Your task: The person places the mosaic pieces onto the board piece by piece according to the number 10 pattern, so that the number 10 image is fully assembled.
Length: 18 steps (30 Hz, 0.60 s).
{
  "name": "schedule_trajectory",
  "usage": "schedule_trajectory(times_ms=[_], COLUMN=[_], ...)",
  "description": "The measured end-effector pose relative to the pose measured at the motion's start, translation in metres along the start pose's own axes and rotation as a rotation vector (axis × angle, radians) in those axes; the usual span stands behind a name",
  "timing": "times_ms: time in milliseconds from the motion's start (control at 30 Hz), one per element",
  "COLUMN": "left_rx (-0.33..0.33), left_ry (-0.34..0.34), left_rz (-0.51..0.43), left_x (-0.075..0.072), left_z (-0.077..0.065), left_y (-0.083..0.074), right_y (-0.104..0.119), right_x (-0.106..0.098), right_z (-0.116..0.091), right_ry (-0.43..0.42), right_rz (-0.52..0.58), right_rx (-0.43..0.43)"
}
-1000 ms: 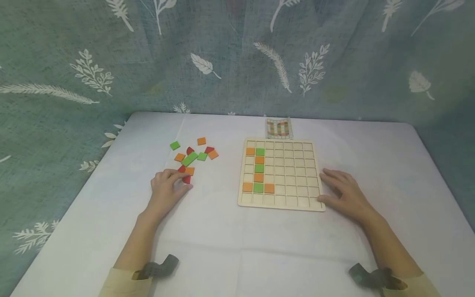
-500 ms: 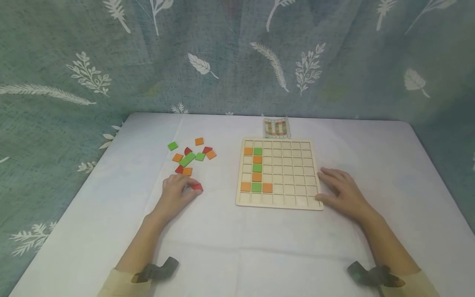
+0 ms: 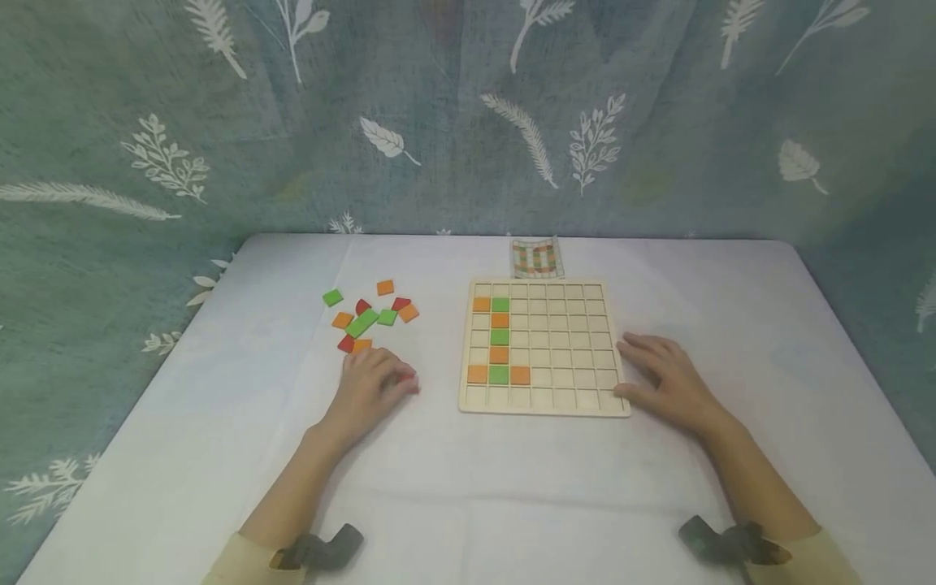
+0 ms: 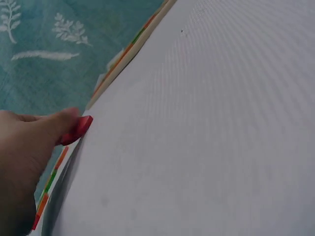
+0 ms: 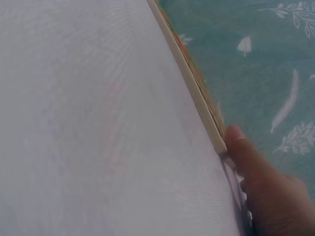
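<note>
The board [image 3: 556, 341] looks smooth matt wood, the backdrop [image 3: 453, 130] cloth.

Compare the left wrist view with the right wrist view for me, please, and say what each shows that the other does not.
Only the left wrist view shows the left hand, the red piece it pinches, and some loose coloured pieces seen edge-on below it.

Only the right wrist view shows the right hand, its thumb at the wooden board near a corner.

Both share the board, seen nearly edge-on with colour along its top, the white table surface and the leaf-patterned cloth.
</note>
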<state>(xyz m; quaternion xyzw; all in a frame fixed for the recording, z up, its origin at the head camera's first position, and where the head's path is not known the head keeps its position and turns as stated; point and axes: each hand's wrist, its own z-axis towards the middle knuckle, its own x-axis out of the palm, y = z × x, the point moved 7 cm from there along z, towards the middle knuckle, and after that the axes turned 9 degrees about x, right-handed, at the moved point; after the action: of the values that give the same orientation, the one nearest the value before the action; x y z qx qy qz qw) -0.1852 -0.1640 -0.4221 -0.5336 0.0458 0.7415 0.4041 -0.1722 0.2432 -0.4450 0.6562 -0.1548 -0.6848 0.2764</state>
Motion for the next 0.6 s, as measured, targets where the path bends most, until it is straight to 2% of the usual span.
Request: schedule_trajectory(times_ms=[167,300,367,467,600], left_rx=[-0.039,-0.097,-0.110,-0.104,-0.071], left_ry=[0.130,0.232,0.262,0.275,0.229], left_rz=[-0.003,-0.046,-0.068,-0.071,-0.034], left_x=[0.006,0.006,0.006,0.008,0.008], left_z=[0.010,0.007,0.004,0.001,-0.002], left_y=[-0.002,0.002,0.003,0.004,0.003], right_y=[0.000,0.000,0.000,0.000,0.001], right_x=[0.003,0.002,0.001,0.001,0.002], right_z=[0.001,0.002,0.002,0.002,0.001], right_ry=[0.004,-0.006,-0.015,-0.018,-0.015], right_rz=[-0.014,-0.011,-0.004,-0.005,-0.021], right_rx=[0.012,0.007,0.000,-0.012,-0.024])
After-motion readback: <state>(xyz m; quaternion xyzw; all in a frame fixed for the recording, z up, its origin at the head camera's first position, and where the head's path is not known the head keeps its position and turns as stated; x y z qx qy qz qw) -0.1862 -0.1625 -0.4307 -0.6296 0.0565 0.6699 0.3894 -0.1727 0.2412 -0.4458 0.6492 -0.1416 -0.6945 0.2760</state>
